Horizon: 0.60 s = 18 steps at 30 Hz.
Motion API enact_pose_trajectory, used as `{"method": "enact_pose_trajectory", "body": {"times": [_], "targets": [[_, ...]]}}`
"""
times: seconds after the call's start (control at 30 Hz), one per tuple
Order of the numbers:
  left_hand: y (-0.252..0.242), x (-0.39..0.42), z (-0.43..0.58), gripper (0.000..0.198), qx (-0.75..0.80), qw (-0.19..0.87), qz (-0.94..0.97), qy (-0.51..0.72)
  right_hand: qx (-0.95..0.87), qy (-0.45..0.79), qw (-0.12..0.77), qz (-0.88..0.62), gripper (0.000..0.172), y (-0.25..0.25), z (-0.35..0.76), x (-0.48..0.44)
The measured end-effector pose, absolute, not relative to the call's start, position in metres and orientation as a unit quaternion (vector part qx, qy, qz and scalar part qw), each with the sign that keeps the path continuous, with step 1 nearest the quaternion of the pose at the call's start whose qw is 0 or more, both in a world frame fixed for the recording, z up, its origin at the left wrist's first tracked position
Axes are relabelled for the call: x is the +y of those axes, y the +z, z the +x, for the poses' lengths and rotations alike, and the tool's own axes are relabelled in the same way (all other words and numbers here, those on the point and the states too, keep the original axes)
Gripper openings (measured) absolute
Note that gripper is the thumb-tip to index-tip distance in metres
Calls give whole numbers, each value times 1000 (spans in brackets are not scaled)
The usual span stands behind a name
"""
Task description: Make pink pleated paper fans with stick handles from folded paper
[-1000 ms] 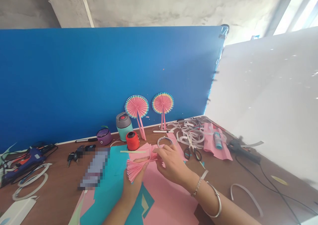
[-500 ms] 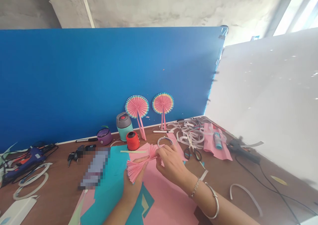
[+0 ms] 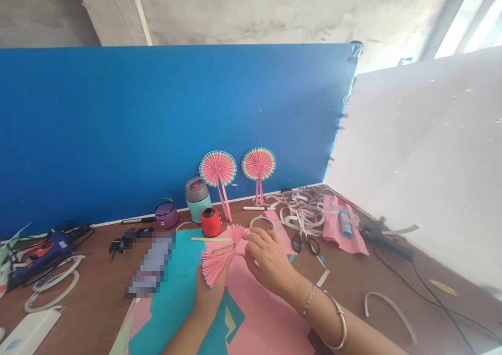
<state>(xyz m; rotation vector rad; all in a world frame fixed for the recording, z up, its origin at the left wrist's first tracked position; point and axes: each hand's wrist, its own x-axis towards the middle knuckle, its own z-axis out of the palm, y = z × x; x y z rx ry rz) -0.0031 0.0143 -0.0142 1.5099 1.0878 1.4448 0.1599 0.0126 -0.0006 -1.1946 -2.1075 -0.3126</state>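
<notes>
A pink pleated paper strip (image 3: 225, 253), folded like an accordion, fans out at both ends between my hands. My left hand (image 3: 209, 287) comes up from below and grips its lower fanned end. My right hand (image 3: 269, 261), with bracelets on the wrist, pinches the upper end near the middle of the pleats. Both hands hover over a flat pink sheet (image 3: 266, 313) and a teal sheet (image 3: 176, 287) on the brown table.
Two finished round pink fans (image 3: 218, 169) lean on the blue board. A red thread spool (image 3: 210, 221), teal bottle (image 3: 197, 198), purple pot (image 3: 166, 215), scissors (image 3: 303, 235), glue stick (image 3: 344, 221), glue guns (image 3: 386, 237) and tape rings (image 3: 55, 287) lie around.
The pleats have been squeezed tighter at the middle, so the upper end now fans out smaller. Both hands stay in nearly the same place; the view shifted slightly.
</notes>
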Motion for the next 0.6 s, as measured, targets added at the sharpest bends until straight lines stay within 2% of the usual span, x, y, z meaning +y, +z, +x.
{"method": "enact_pose_trajectory", "body": {"times": [0.17,0.43,0.6], "targets": [[-17,18,-6,26,432,388,582,569,-803,-90,360,-466,13,3,162,13],[-27,21,-8,27,409,421,574,571,-764,-159,396,-483,11,2,161,16],[-28,22,-11,31,417,412,577,570,-769,-156,411,-465,9,5,165,19]]}}
